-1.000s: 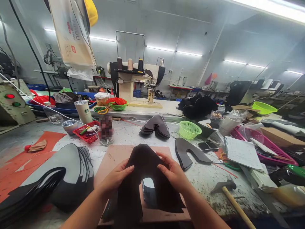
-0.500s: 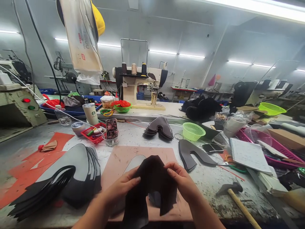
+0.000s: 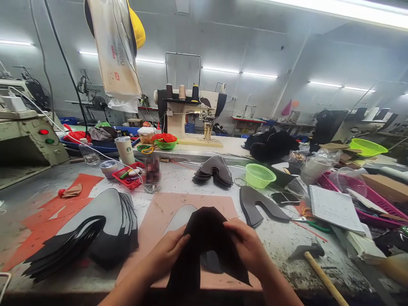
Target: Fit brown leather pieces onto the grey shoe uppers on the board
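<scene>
My left hand and my right hand are closed on the two sides of a black U-shaped shoe upper piece, thumbs towards me. The piece is held with its curved end away from me, above a pinkish mat. Partly hidden under it, a light grey and dark piece lies on the mat. To the left of my hands is a fanned stack of grey-and-black upper pieces. Beyond the mat sits a pile of dark grey U-shaped pieces, and more grey pieces lie to the right.
A hammer lies at the front right, near a spiral notebook. Behind are a green basket, a red tray, a tumbler and a sewing machine. Orange sheets spread at the left.
The black piece has turned and bent slightly in my hands, its right leg swinging outwards. My right fingers have curled further round its edge. The view has shifted a little.
</scene>
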The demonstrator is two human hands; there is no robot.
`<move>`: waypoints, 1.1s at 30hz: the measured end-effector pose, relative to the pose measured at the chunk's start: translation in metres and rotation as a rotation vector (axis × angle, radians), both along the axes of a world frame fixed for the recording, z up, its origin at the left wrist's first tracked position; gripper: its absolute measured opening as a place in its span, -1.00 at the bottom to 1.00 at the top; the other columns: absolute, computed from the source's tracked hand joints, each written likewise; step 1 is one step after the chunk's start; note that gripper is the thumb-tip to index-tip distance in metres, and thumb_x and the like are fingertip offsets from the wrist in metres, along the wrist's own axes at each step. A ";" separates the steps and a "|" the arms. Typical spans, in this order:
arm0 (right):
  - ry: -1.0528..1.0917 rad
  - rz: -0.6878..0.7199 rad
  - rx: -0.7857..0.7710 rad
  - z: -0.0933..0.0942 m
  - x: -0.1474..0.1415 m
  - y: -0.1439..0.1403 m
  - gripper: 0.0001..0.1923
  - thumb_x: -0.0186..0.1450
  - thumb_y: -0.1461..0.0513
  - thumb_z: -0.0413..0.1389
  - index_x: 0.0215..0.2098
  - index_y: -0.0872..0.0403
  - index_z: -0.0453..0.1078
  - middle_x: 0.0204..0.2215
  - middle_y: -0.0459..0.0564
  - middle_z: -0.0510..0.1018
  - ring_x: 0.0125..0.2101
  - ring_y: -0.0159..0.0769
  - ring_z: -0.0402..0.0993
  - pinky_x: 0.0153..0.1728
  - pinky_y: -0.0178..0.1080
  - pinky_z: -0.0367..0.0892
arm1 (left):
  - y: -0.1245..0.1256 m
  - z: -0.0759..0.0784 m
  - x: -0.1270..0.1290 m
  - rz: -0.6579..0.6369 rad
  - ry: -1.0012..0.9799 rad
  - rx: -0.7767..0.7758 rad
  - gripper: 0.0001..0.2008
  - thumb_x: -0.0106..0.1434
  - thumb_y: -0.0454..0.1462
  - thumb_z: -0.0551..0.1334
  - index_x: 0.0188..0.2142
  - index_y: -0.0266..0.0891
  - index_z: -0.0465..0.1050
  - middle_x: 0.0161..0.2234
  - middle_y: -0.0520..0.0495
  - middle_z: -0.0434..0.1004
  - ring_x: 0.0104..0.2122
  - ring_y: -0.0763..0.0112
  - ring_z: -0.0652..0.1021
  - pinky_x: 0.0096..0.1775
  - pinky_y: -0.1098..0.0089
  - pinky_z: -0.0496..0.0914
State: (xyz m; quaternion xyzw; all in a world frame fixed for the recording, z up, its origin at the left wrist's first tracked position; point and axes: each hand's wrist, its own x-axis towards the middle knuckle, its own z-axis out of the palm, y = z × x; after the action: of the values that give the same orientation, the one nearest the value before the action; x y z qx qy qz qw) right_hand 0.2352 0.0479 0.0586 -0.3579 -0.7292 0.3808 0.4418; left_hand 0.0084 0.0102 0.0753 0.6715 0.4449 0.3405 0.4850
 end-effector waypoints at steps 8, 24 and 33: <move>-0.199 -0.277 0.198 0.011 0.037 0.047 -0.71 0.21 0.18 -0.05 -0.16 0.04 0.40 -0.37 -0.01 0.45 -0.36 -0.31 0.38 -0.29 -0.25 0.31 | 0.003 -0.011 -0.002 0.244 0.027 -0.039 -0.54 0.16 0.06 -0.02 -0.37 -0.28 0.40 -0.44 -0.03 0.48 -0.37 0.28 0.44 -0.30 0.38 0.35; -0.252 -0.233 -0.022 -0.026 0.033 0.084 -0.52 0.22 -0.02 -0.14 -0.10 0.10 0.34 -0.04 0.12 0.35 0.00 -0.17 0.21 0.01 -0.09 0.08 | 0.034 0.007 -0.012 0.173 -0.164 -0.101 -0.45 0.07 0.03 0.14 -0.04 -0.26 0.33 -0.10 -0.09 0.44 -0.10 0.14 0.41 -0.05 0.27 0.30; 0.208 0.259 -0.435 -0.006 -0.029 0.052 -0.55 0.04 0.08 0.15 -0.11 0.04 0.32 -0.22 -0.04 0.49 -0.18 -0.18 0.38 -0.11 -0.08 0.23 | 0.056 -0.002 -0.011 0.283 -0.335 -0.364 -0.56 0.08 -0.08 0.18 -0.10 -0.29 0.34 -0.28 -0.09 0.53 -0.34 0.34 0.52 -0.30 0.42 0.41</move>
State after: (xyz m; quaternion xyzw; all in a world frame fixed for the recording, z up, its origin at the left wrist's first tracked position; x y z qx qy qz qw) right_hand 0.2065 0.1000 0.0529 -0.3071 -0.6207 0.6163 0.3750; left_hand -0.0029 0.0660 0.0731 0.4391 0.5018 0.4255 0.6119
